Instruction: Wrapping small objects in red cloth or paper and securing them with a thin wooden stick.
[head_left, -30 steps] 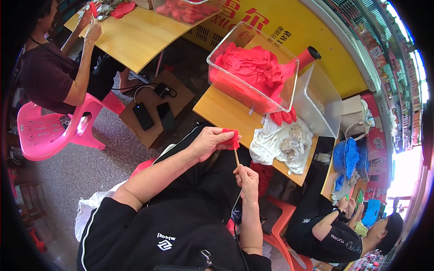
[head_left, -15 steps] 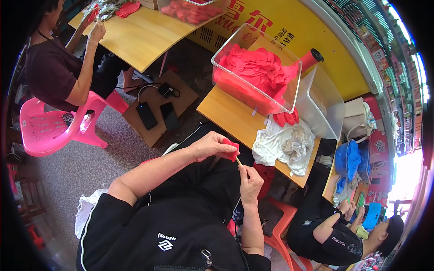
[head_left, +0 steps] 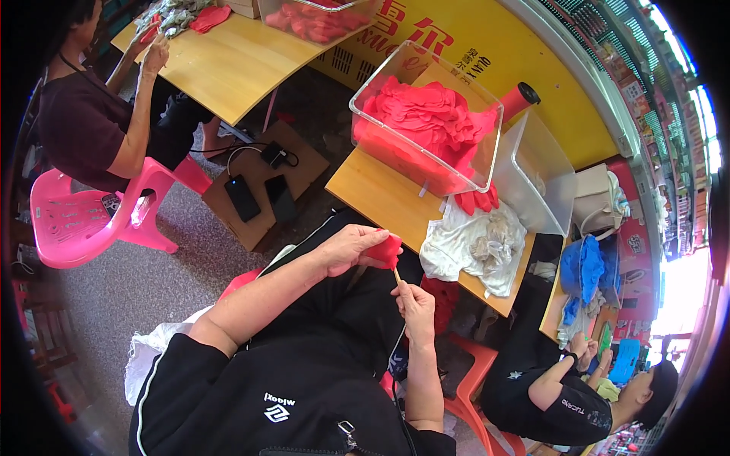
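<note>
My left hand (head_left: pixel 350 249) pinches a small red piece of soft, cloth-like material (head_left: pixel 387 251) above my lap. Below it, my right hand (head_left: pixel 417 310) grips a thin, light wooden stick (head_left: pixel 397 275) in closed fingers. The stick's upper end meets the lower edge of the red piece; whether it goes inside, I cannot tell. To the right of my hands, a clear plastic bin (head_left: pixel 426 144) heaped with red pieces (head_left: pixel 426 114) stands on a wooden table (head_left: pixel 372 186). Several red pieces (head_left: pixel 477 200) hang or lie just outside its near corner.
A white cloth (head_left: pixel 445 247) with a crumpled clear bag (head_left: pixel 498 242) lies on the table, beside another clear bin (head_left: pixel 540 175). Two phones (head_left: pixel 243 199) rest on cardboard at left. A co-worker sits on a pink chair (head_left: pixel 72 220); another works at lower right near an orange chair (head_left: pixel 468 387).
My right hand has shifted slightly left and down with the stick. The red piece has turned, showing more of its flat face. My left hand still pinches it.
</note>
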